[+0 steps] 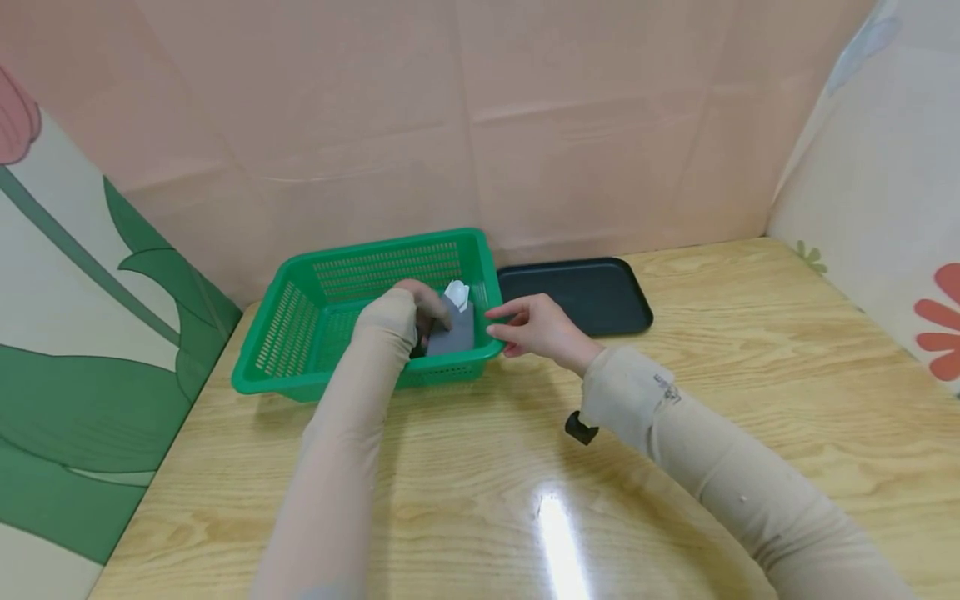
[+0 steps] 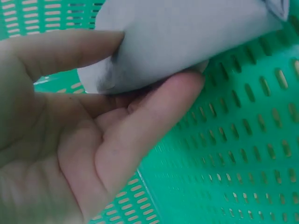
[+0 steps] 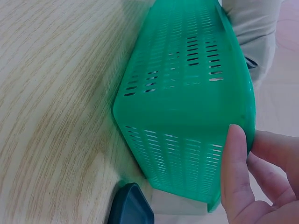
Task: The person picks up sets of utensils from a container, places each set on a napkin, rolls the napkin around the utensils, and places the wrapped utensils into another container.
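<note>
A green plastic basket (image 1: 315, 383) with slotted walls stands on the table. My left hand (image 1: 427, 304) reaches into its right part and holds a grey, flat, soft-looking piece (image 1: 459, 333). In the left wrist view, the thumb and fingers pinch the edge of this grey piece (image 2: 182, 37), which looks like folded cloth. A small white item (image 1: 456, 293) lies at its far end; its kind is unclear. My right hand (image 1: 536, 327) grips the basket's right rim, with the thumb on the outer wall in the right wrist view and the other fingers over the rim.
A black tray (image 1: 573, 292) lies flat just right of the basket, near the back wall. The wooden table (image 1: 480, 483) extends forward and to the right. Patterned panels flank it on both sides. A small dark piece (image 1: 581, 427) shows under my right wrist.
</note>
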`<state>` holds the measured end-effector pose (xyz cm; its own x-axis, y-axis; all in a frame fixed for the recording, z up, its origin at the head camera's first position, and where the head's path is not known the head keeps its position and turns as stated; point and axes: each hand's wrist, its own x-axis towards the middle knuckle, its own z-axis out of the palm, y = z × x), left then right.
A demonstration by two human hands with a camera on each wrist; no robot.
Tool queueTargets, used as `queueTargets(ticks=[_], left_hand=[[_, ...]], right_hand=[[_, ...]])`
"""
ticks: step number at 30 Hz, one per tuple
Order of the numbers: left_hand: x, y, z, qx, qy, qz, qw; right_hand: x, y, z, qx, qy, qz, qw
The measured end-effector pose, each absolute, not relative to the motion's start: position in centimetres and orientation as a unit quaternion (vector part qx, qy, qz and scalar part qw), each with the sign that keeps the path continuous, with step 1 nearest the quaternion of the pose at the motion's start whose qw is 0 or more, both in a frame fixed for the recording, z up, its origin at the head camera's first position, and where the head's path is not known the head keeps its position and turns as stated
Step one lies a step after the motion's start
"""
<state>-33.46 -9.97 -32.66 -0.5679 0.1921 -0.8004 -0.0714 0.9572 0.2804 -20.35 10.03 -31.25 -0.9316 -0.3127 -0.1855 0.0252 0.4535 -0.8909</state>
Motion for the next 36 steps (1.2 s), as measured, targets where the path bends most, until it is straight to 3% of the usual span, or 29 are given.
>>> queueTargets(ticks=[8, 16, 26, 36], left_hand=[[-33.1, -9.8, -32.5, 0.000, 0.856, 0.216, 0.470], [-33.5, -9.7, -33.0, -0.014, 0.869, 0.166, 0.466], [-33.7, -9.3, -32.7, -0.107, 0.866, 0.131, 0.470], [-32.8, -9.5, -31.8, -0.022, 0.877, 0.081, 0.473]], right_hand=[[-20.4, 10.1, -31.4, -0.086, 0.837, -0.516, 0.163], [-20.6, 10.2, -31.6, -0.084, 0.839, -0.514, 0.160], [-20.7, 10.4, -31.6, -0.081, 0.840, -0.511, 0.162], [-20.7, 10.2, -31.5, -0.083, 0.841, -0.510, 0.160]])
